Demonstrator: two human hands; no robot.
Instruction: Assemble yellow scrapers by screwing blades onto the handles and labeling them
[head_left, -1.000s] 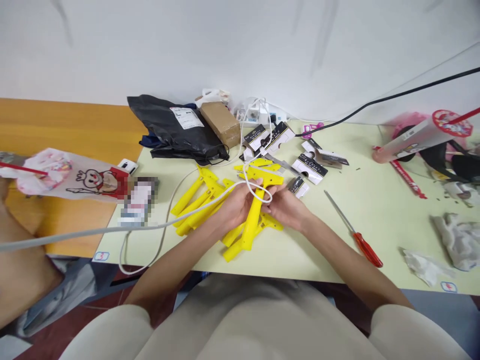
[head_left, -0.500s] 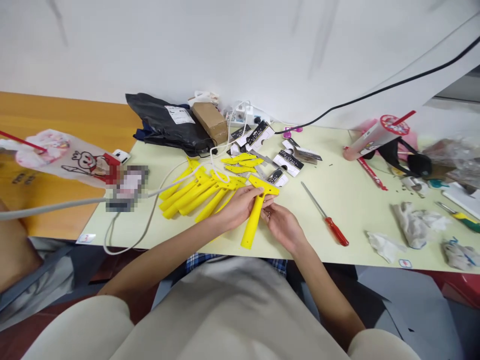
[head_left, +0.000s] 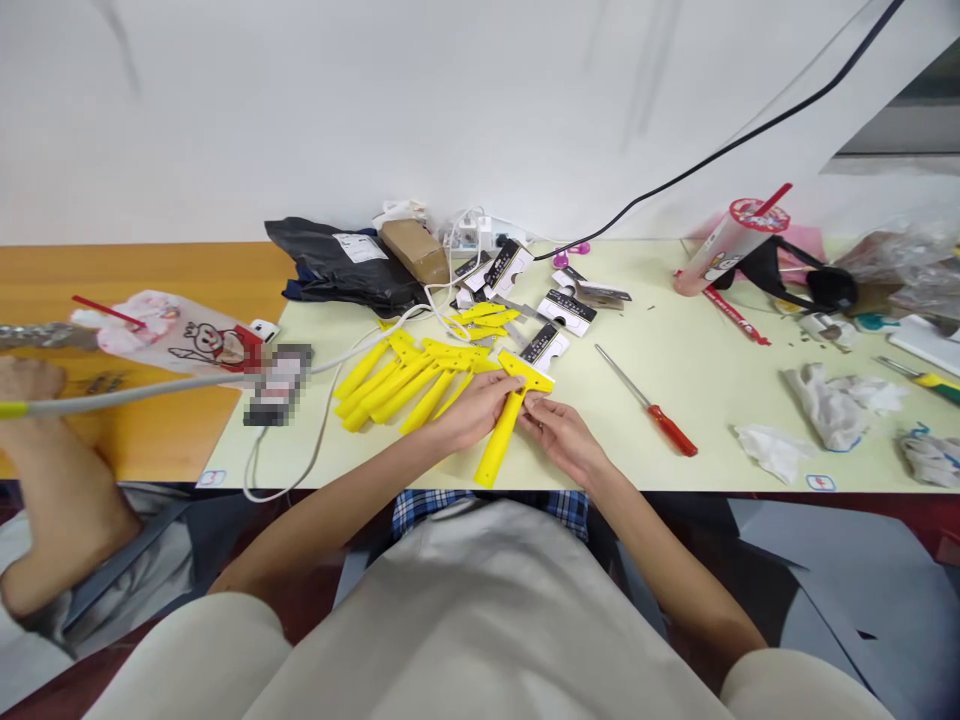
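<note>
Pale tabletop (head_left: 720, 400), screwdriver (head_left: 671, 430), tissue (head_left: 772, 452), left hand (head_left: 472, 412), right hand (head_left: 562, 438) gripping yellow scraper (head_left: 496, 438)

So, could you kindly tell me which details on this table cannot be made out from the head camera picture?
All in the head view:
The packet at the table's left end: pixelated, so its print is unreadable.
The shipping label on the black bag: too small to read.
The yellow T-shaped piece: the left hand and right hand cover part of it.
The yellow pile: overlapping pieces hide its count.
The yellow-handled tool: cut off by the right edge.
</note>
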